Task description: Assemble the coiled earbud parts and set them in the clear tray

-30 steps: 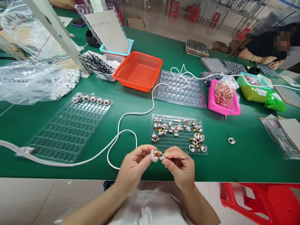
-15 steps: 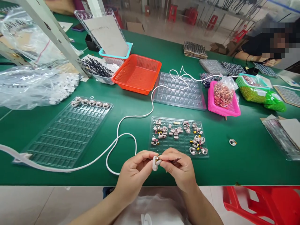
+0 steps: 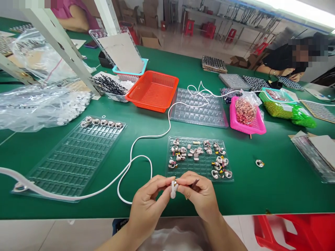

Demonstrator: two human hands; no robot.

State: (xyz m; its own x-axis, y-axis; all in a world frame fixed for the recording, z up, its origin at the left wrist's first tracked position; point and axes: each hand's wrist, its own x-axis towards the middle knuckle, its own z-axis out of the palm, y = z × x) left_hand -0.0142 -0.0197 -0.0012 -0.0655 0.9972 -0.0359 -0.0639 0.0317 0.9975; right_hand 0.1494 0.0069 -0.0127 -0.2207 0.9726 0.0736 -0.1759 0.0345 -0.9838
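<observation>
At the table's near edge, my left hand [image 3: 150, 200] pinches a small pale clip-on earbud [image 3: 173, 190], a curved piece with a spot of yellow inside. Thumb and fingertips of my right hand [image 3: 200, 195] press against its right side, closed on the earbud too. A thin dark tool [image 3: 195, 183], perhaps tweezers, is tucked in the right hand, mostly hidden by its fingers. Just beyond the hands lies a clear tray [image 3: 193, 170] with several similar earbuds [image 3: 220, 161] and small oval caps [image 3: 195, 155].
On the left a clear tray [image 3: 65, 164] holds a row of silvery earbud pieces [image 3: 104, 122]. A white cable [image 3: 141, 137] crosses the table. Farther back are an orange basket [image 3: 153, 92] and a pink basket [image 3: 247, 127]. One loose earbud [image 3: 259, 163] lies right. A co-worker [image 3: 280, 59] sits far right.
My hands have drawn together, bringing the small white piece in my right fingers against the earbud. The earbud has turned more upright. The camera view has tilted up slightly.
</observation>
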